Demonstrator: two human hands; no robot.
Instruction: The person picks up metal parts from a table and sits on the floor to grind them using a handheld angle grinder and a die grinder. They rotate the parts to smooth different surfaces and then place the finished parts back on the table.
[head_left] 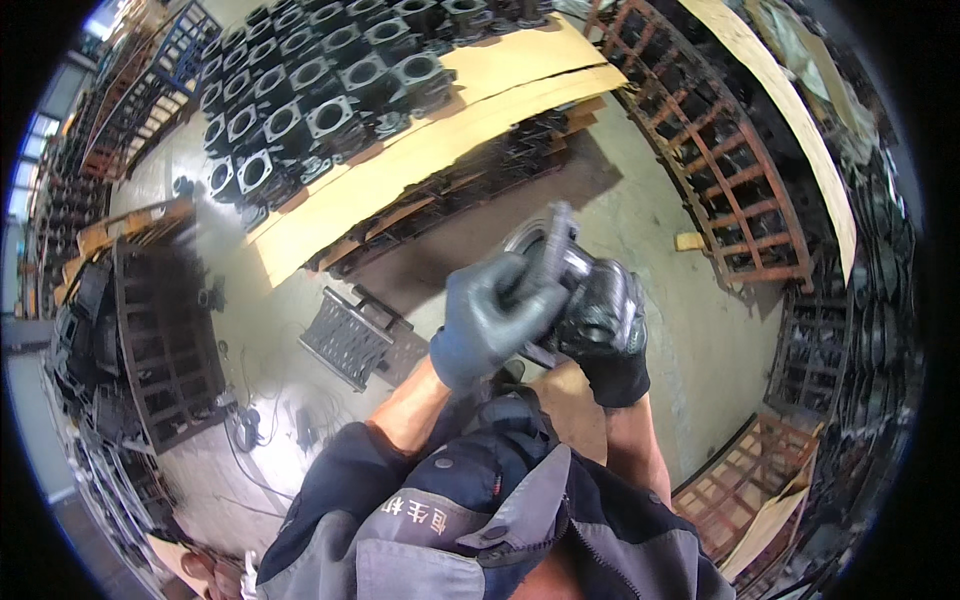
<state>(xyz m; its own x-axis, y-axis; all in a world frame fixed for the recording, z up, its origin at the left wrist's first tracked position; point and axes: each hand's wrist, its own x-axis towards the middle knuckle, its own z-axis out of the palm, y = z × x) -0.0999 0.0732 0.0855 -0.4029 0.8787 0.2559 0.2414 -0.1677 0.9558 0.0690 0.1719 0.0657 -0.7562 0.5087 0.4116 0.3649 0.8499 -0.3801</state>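
Both my gloved hands are on a dark metal casting (557, 245) with a machined, shiny flange, raised in front of my body. My left hand (490, 312), in a grey-black glove with a blue cuff, has its fingers curled against the flange's left side. On the right, my right hand (608, 335), in a black glove, wraps round the casting's body. Parts of the casting are smeared by motion and covered by my fingers. Ahead, rows of similar black castings (330, 118) with square flanges and round bores stand on a layer of yellow board (530, 55).
A slotted metal step (345, 340) stands on the floor to the left. Rusty metal cages (735, 200) line the right side, and a dark crate (170, 340) stands at left. Cables and a small tool (245, 430) lie on the floor. More castings are beneath the yellow board.
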